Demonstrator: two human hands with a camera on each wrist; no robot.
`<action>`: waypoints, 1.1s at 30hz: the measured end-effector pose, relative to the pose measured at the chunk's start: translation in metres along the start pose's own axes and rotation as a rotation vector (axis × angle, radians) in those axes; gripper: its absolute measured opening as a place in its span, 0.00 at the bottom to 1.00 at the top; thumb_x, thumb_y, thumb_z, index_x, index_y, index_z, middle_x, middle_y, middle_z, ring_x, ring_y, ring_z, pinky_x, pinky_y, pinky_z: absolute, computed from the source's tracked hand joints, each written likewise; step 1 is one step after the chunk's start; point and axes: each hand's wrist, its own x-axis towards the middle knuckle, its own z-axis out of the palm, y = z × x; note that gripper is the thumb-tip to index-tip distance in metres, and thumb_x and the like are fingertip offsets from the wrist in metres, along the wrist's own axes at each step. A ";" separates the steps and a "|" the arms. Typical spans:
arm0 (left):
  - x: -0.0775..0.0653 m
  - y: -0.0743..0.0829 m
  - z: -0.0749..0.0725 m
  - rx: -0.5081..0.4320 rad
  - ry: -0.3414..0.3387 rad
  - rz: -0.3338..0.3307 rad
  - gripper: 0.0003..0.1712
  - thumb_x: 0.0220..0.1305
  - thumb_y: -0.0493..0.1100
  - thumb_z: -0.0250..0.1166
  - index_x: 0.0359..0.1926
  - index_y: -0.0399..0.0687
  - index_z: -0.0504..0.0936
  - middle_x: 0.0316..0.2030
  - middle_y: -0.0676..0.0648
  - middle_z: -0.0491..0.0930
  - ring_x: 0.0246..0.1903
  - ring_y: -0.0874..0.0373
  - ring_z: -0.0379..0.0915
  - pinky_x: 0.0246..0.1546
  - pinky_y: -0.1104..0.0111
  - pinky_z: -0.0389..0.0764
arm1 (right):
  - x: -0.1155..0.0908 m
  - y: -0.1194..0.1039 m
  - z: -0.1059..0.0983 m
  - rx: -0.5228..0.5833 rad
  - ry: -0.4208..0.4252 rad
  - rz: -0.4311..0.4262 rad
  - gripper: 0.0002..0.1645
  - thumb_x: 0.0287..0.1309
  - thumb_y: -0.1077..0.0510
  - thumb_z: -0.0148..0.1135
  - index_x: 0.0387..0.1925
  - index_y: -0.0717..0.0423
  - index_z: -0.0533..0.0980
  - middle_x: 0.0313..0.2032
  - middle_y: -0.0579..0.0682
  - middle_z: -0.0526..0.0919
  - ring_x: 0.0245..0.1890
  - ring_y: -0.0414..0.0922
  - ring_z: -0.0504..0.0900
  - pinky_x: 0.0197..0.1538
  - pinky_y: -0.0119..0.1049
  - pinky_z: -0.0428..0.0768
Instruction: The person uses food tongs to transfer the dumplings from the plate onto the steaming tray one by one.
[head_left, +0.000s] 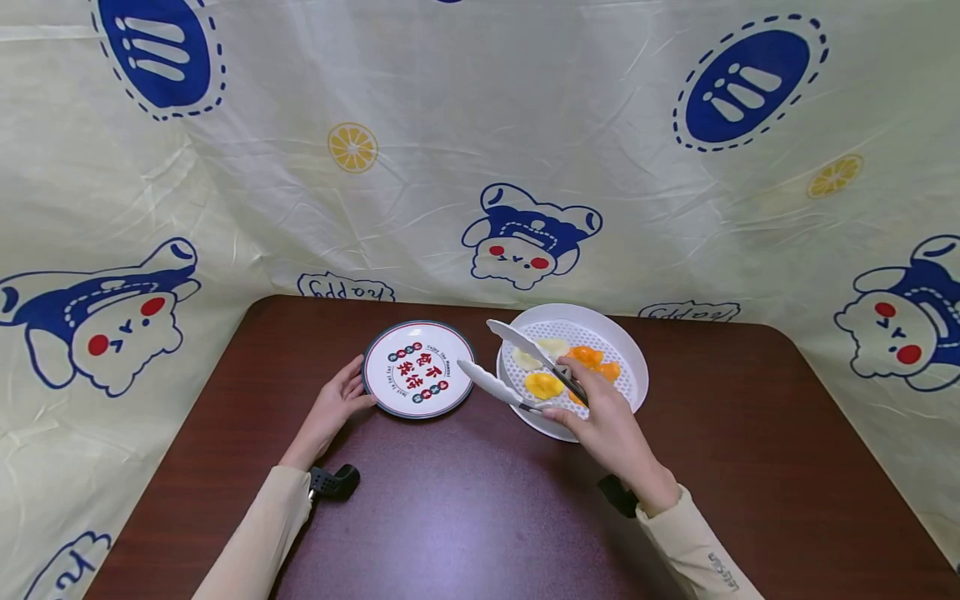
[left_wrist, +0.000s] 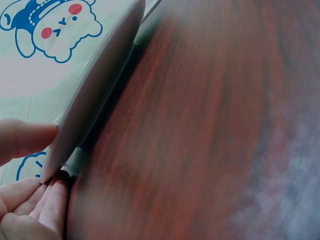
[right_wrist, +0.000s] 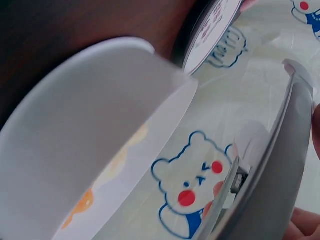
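My left hand (head_left: 333, 410) pinches the left rim of a round white plate (head_left: 390, 400) with red lettering and a dark edge. In the left wrist view the thumb lies on top of the plate (left_wrist: 95, 100) and the fingers lie underneath. My right hand (head_left: 611, 425) grips a pair of tongs (head_left: 491, 385) with pale tips, held over a white round basket (head_left: 633, 375). The tong arms are spread, tips pointing left toward the plate, with nothing between them. Inside the basket lie flower-shaped yellow (head_left: 543, 385), orange (head_left: 585, 357) and pale (head_left: 553, 347) pieces.
The dark brown wooden table (head_left: 465, 508) carries the plate and basket near its far edge, side by side. A pale cloth (head_left: 405, 225) printed with blue cartoon bears and orange slices hangs behind it. Black wrist bands (head_left: 336, 482) sit on both wrists.
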 end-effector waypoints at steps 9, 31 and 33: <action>-0.001 0.000 -0.002 -0.005 -0.007 0.024 0.44 0.61 0.26 0.58 0.73 0.33 0.45 0.70 0.32 0.49 0.69 0.44 0.48 0.66 0.63 0.56 | -0.002 -0.022 0.030 0.028 0.106 -0.031 0.49 0.39 0.53 0.80 0.63 0.62 0.68 0.55 0.60 0.76 0.53 0.57 0.74 0.55 0.54 0.73; -0.001 0.001 -0.002 -0.026 -0.007 0.025 0.44 0.61 0.25 0.58 0.73 0.33 0.45 0.71 0.33 0.48 0.69 0.45 0.48 0.67 0.63 0.55 | -0.018 -0.039 0.088 0.044 0.218 0.001 0.50 0.33 0.51 0.82 0.60 0.64 0.70 0.53 0.58 0.78 0.51 0.54 0.76 0.54 0.50 0.75; -0.001 0.000 -0.002 -0.029 -0.006 0.022 0.44 0.61 0.25 0.58 0.73 0.33 0.45 0.71 0.33 0.49 0.69 0.45 0.48 0.67 0.63 0.55 | -0.019 -0.037 0.090 0.036 0.206 0.004 0.50 0.33 0.51 0.82 0.60 0.64 0.70 0.53 0.57 0.78 0.52 0.54 0.76 0.54 0.50 0.75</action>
